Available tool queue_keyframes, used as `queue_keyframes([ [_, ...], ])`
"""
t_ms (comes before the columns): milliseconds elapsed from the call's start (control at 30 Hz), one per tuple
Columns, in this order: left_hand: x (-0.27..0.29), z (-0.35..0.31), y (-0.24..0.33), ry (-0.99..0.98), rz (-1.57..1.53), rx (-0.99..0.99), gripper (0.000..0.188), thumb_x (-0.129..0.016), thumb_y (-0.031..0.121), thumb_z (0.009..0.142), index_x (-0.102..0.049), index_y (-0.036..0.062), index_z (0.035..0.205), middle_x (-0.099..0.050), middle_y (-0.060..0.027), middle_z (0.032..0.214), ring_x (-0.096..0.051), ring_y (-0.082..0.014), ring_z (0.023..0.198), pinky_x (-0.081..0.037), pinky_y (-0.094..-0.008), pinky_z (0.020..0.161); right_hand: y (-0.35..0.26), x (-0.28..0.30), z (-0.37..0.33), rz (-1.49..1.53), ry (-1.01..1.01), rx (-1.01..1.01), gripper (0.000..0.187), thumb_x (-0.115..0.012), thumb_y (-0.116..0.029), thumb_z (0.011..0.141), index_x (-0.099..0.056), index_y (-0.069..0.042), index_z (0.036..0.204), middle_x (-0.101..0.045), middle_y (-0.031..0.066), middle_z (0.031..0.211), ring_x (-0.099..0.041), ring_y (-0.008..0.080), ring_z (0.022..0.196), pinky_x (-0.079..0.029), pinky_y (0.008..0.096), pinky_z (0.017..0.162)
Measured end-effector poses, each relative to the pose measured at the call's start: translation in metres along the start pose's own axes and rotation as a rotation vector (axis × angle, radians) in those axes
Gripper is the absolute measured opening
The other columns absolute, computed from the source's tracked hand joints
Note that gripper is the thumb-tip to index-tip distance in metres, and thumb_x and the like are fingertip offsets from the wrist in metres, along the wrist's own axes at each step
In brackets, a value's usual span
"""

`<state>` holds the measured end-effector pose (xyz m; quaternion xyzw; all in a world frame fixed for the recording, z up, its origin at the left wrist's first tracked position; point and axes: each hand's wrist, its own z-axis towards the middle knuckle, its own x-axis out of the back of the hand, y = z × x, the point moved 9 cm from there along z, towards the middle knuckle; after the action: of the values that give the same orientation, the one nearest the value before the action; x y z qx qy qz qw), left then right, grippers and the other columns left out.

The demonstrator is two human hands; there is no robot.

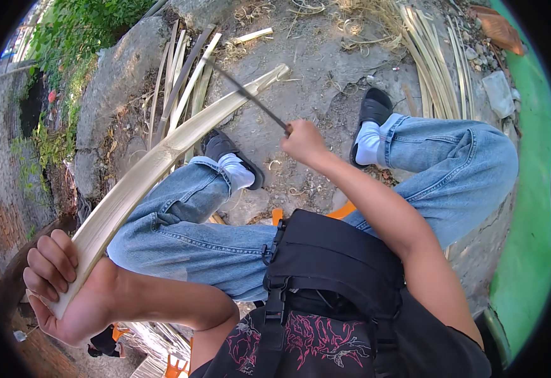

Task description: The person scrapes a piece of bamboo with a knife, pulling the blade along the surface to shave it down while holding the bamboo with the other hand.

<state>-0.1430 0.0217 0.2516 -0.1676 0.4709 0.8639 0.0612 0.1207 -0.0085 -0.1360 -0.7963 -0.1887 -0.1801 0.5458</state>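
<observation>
From my remote seat I see the left hand (85,310) at the near left, its fingers (45,268) curled over the edge of a long pale wood strip (174,143), pinching its near end against the palm. The strip slants away to the right, passing above the left leg of the jeans (203,198), and its far end hangs past the left sandal (228,151). I have the right hand (304,145) farther out, near the middle, fingers closed in a fist around one end of a thin dark blade (250,96). The blade points far and left, crossing over the strip near its far end; I cannot tell whether the two touch. On the ground (313,69), more narrow strips (178,82) lie at the far left, and a bundle of pale slats (427,60) lies at the far right. A black bag (335,252) sits nearest me, in front of the body.
</observation>
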Motion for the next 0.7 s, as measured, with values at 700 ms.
queue_keyframes([
  [700, 0.004, 0.0, -0.011, 0.034, -0.008, 0.002, 0.024, -0.043, 0.022, 0.073, -0.026, 0.0155, 0.058, -0.023, -0.0005, 0.056, -0.022, -0.0104, 0.049, -0.019, -0.027, 0.05, -0.036, 0.0, 0.005, -0.066, -0.007, -0.031, 0.02, -0.06, -0.014, 0.066, -0.062, 0.003, 0.076, -0.062, 0.0232, 0.07, -0.062, 0.0386, 0.069, -0.049, 0.0434, 0.063],
])
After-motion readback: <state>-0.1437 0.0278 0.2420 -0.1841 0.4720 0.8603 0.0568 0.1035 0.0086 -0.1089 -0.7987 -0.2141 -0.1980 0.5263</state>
